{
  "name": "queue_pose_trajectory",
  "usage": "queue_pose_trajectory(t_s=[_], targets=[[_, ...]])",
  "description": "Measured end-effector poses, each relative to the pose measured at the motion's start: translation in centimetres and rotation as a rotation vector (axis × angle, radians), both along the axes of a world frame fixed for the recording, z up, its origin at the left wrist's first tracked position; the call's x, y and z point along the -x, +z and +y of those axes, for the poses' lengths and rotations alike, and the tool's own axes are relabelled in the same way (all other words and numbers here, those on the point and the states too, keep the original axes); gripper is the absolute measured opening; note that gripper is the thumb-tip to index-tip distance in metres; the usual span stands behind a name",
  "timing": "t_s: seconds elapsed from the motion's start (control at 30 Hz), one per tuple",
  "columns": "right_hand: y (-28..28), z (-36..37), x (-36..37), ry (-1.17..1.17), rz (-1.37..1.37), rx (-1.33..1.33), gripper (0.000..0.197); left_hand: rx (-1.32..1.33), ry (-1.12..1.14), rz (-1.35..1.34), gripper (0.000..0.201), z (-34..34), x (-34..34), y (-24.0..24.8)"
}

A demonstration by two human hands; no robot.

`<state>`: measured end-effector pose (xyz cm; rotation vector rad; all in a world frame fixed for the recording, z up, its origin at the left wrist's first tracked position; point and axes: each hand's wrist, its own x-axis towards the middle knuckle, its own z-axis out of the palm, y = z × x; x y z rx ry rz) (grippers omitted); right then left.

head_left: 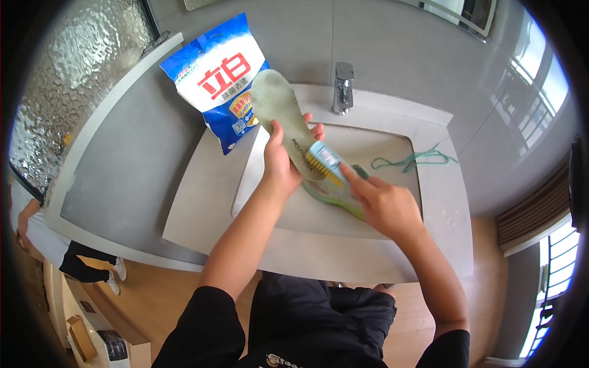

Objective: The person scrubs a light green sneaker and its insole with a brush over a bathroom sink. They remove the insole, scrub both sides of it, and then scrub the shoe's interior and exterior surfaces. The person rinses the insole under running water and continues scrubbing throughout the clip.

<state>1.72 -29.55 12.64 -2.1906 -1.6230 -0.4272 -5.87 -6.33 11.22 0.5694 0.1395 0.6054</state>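
Note:
My left hand (pixel 281 162) grips a pale grey-green shoe insole (pixel 276 101) by its narrow middle, with the thumb across its face. The insole slants up to the left over the sink (pixel 377 138). In my right hand (pixel 388 207) is a small scrubbing brush (pixel 325 158) with a light blue back and yellow bristles. Its bristles lie against or just over the lower end of the insole. Underneath is a green shoe (pixel 337 203), partly hidden by the insole, the brush and my right hand. Whether it rests on the basin floor I cannot tell.
A blue and white detergent bag (pixel 211 80) stands at the back left beside the insole. The chrome faucet (pixel 343 89) rises behind the basin. Green shoelaces (pixel 410 162) lie over the right rim. Another person's legs (pixel 89 260) show at the far left.

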Motion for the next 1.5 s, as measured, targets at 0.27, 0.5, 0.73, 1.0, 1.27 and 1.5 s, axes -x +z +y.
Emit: queue_pose_trajectory(t_s=[0.27,0.5,0.73,1.0,1.27,1.5], targets=[[-0.9,2.6,-2.9,-0.097,-0.116,0.013,0.068,-0.316,-0.166,0.068,0.055,-0.2,-1.0,-1.0],[-1.2,4.1,-6.9,-0.168,-0.096,-0.099,0.059,-0.55,-0.356,0.2,0.074,-1.3,-0.5,-1.2],[-3.5,3.8,-6.8,0.032,0.057,-0.161,0.051,-0.399,-0.263,0.421,0.056,-0.4,-1.6,-2.6],[-2.9,5.1,-5.5,-0.068,-0.064,-0.194,0.057,-0.471,-0.146,0.406,0.049,-1.8,-1.7,-3.2],[-3.7,3.8,-4.7,-0.028,-0.169,-0.189,0.069,-0.689,-0.26,0.359,0.056,-2.3,-1.6,-3.5],[-4.0,3.4,-3.7,0.015,-0.087,-0.199,0.073,-0.723,-0.229,0.426,0.05,-2.4,-2.0,-4.9]])
